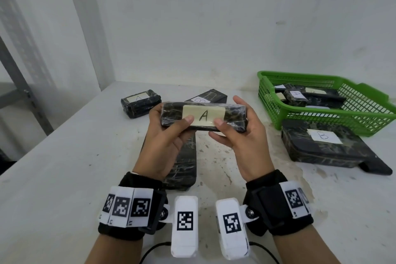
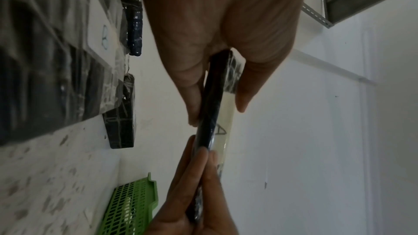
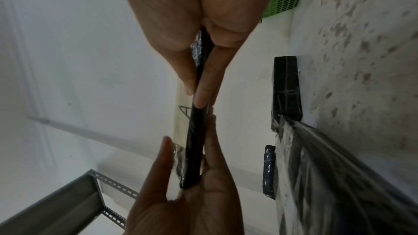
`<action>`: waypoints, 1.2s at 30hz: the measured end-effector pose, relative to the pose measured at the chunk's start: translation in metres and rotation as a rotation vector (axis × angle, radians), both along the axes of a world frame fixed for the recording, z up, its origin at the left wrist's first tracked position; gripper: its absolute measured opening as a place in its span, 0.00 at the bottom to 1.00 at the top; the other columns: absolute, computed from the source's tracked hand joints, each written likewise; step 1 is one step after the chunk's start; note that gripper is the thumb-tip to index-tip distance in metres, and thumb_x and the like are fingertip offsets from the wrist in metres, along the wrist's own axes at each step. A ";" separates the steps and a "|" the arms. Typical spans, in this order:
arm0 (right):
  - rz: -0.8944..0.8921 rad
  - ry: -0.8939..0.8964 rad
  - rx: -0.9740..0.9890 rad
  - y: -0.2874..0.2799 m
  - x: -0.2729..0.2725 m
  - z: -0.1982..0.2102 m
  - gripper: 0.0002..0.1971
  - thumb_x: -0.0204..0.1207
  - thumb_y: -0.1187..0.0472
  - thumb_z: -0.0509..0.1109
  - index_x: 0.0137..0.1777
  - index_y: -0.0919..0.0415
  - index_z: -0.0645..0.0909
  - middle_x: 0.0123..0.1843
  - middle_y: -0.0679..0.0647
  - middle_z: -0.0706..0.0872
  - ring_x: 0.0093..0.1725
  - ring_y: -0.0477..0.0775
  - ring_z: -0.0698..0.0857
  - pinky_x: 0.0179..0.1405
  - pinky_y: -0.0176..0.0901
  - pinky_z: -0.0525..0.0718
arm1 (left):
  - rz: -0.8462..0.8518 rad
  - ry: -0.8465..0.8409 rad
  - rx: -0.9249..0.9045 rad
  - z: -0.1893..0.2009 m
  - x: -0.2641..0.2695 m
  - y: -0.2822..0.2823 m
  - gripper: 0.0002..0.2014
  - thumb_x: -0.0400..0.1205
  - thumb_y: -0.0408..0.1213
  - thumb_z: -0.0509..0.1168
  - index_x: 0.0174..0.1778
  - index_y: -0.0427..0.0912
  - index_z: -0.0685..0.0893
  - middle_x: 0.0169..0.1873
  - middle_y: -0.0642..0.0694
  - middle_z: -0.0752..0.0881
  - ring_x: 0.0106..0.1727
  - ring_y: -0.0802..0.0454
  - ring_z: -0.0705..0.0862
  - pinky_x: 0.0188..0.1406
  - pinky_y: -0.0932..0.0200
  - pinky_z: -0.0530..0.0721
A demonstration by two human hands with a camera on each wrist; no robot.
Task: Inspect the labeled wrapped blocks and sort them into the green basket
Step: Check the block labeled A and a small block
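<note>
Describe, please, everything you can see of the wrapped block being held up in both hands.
The held block is a flat, dark, oblong slab wrapped in glossy, creased clear film. A cream label with a handwritten "A" covers the middle of its upward face. It is held above the table, long side running left to right, tilted toward the camera. The left hand grips one end and the right hand the other, thumbs resting on the label's edges.

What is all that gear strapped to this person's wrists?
Both hands are bare. The left wrist band and right wrist band are black, with white tags printed with black square codes. A white boxy camera unit hangs off each, trailing a thin black cable.
</note>
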State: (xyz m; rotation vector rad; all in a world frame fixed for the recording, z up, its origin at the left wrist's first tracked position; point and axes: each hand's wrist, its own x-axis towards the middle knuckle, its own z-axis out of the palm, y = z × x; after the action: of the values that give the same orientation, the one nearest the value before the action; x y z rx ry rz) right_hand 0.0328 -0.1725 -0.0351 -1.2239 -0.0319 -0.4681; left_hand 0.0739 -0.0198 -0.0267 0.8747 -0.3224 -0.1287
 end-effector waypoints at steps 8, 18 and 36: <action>0.211 -0.017 0.144 -0.011 0.003 0.003 0.28 0.82 0.73 0.61 0.76 0.45 0.71 0.68 0.56 0.84 0.57 0.52 0.89 0.45 0.44 0.90 | -0.050 0.097 -0.019 -0.001 0.009 0.007 0.24 0.82 0.15 0.56 0.75 0.27 0.68 0.54 0.34 0.87 0.53 0.43 0.90 0.49 0.55 0.91; 0.134 -0.029 0.014 -0.014 0.005 -0.003 0.29 0.82 0.76 0.62 0.76 0.47 0.69 0.65 0.62 0.83 0.59 0.54 0.87 0.47 0.47 0.90 | -0.120 0.150 -0.013 0.002 0.007 0.011 0.33 0.81 0.55 0.63 0.77 0.37 0.71 0.70 0.33 0.81 0.67 0.33 0.84 0.61 0.38 0.86; 0.073 0.003 0.094 -0.004 0.007 -0.004 0.10 0.86 0.60 0.60 0.47 0.64 0.79 0.47 0.57 0.91 0.51 0.59 0.90 0.54 0.48 0.89 | 0.042 0.023 0.035 -0.004 0.008 0.001 0.09 0.81 0.39 0.67 0.52 0.40 0.75 0.51 0.38 0.87 0.52 0.43 0.88 0.53 0.45 0.90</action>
State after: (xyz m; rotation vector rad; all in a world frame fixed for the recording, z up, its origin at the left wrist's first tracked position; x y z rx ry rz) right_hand 0.0398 -0.1766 -0.0390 -1.1270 -0.0508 -0.3997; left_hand 0.0824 -0.0187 -0.0309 0.9136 -0.2807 -0.1059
